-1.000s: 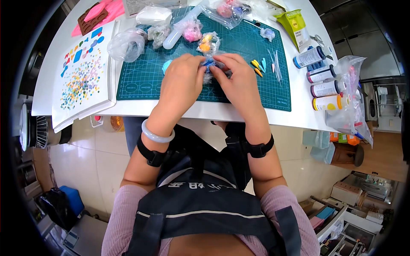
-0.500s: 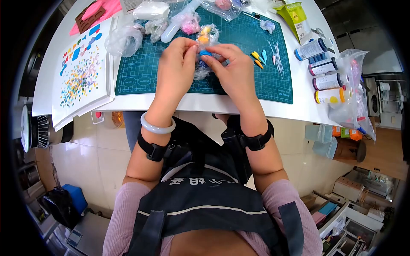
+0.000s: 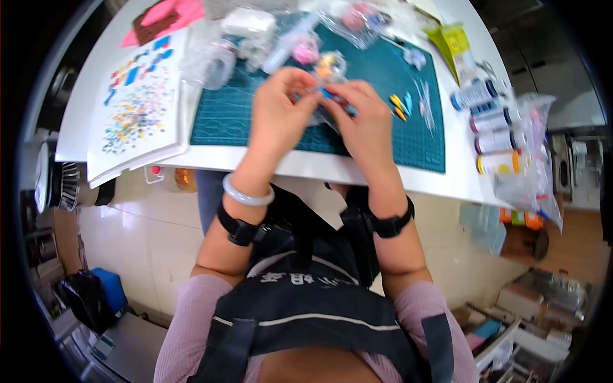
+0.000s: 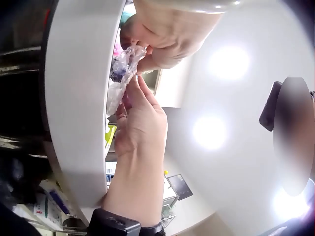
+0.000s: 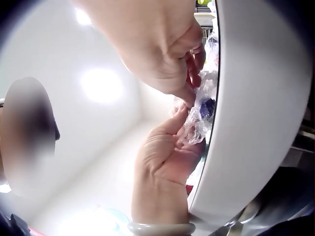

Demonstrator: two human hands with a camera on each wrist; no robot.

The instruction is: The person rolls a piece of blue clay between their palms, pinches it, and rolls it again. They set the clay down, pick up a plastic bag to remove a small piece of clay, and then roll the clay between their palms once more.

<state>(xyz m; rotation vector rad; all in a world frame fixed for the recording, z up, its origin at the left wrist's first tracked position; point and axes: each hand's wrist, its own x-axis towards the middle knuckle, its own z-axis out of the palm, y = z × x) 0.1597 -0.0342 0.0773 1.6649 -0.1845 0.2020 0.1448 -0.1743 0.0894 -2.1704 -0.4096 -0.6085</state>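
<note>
Above the green cutting mat (image 3: 220,121), the left hand (image 3: 281,108) and right hand (image 3: 365,124) meet at their fingertips. Between them is a small bright blue piece (image 3: 325,94), blurred in the head view. Clear crinkled plastic wrap (image 4: 129,61) around a dark blue lump (image 5: 207,109) shows in both wrist views, pinched by the left hand (image 5: 165,160) and the right hand (image 4: 140,130). Which fingers bear on the blue piece is hard to tell. Just beyond the hands sits a wrapped orange-yellow lump (image 3: 330,64).
A white board (image 3: 137,102) with coloured bits lies left. Wrapped lumps and a clear tube (image 3: 290,43) are at the back. Small yellow and blue pieces (image 3: 399,105) lie right on the mat, with bottles (image 3: 495,140) and a green packet (image 3: 452,48) beyond.
The head view has shifted, so table and hands appear farther right. The bright blue piece, hidden a second ago and plain half a second ago, is now less visible between the fingertips.
</note>
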